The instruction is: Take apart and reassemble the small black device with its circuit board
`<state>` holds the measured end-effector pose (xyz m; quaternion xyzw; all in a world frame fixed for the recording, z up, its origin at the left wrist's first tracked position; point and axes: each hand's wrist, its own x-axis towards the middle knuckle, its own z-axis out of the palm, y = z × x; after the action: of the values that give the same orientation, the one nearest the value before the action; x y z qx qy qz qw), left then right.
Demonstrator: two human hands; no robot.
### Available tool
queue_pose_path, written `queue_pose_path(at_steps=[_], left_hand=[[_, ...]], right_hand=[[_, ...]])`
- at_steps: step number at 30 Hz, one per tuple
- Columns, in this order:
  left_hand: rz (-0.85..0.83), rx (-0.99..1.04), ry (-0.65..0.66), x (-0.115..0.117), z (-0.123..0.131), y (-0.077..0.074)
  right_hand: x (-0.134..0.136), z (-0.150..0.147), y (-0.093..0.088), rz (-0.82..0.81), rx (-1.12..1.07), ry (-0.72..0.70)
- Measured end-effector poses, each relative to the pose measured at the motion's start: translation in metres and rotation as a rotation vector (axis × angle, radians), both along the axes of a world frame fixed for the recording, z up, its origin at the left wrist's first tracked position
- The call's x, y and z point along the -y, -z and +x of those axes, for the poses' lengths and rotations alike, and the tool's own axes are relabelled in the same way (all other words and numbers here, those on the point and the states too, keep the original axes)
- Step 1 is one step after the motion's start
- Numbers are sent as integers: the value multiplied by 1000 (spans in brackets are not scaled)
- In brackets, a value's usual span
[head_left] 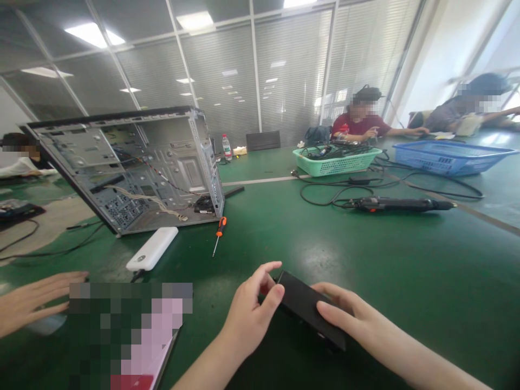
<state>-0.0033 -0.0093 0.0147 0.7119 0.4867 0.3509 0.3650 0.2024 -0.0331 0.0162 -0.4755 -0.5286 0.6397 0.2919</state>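
Observation:
A flat black rectangular box (pixel 309 306), its exact kind unclear, is tilted just above the green table in front of me. My right hand (pixel 349 311) grips its right part, thumb on top and fingers behind the far edge. At the left end, my left hand (pixel 254 306) is curled with thumb and fingers against the corner, index finger stretched out past it. Beyond my hands lies an orange-and-black screwdriver (pixel 220 233). To its left is a white power bank (pixel 153 249) with a black cable plugged in.
An opened computer case (pixel 195 168) stands at the left back. A black electric screwdriver (pixel 398 205) with its cord lies at right, before a green basket (pixel 337 165) of cables and a blue basket (pixel 447 160). Another person's hand (pixel 36 300) is at left, beside a blurred-out screen. Co-workers sit around.

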Motion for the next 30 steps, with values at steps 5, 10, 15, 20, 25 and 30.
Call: queue_pose_path(at_steps=[5, 10, 15, 20, 25, 30], left_hand=[[-80, 3, 66, 2, 2, -2], [-160, 37, 30, 1, 4, -1], [-129, -23, 55, 0, 3, 4], [-38, -71, 36, 1, 4, 7], [-45, -96, 19, 1, 8, 2], [-67, -127, -7, -2, 8, 1]], right_hand=[[14, -4, 2, -460, -331, -79], [6, -4, 6, -399, -361, 25], [-5, 3, 6, 102, 66, 83], [-3, 8, 2, 634, 515, -98], [-4, 10, 3, 795, 621, -132], [-6, 8, 1, 814, 625, -112]])
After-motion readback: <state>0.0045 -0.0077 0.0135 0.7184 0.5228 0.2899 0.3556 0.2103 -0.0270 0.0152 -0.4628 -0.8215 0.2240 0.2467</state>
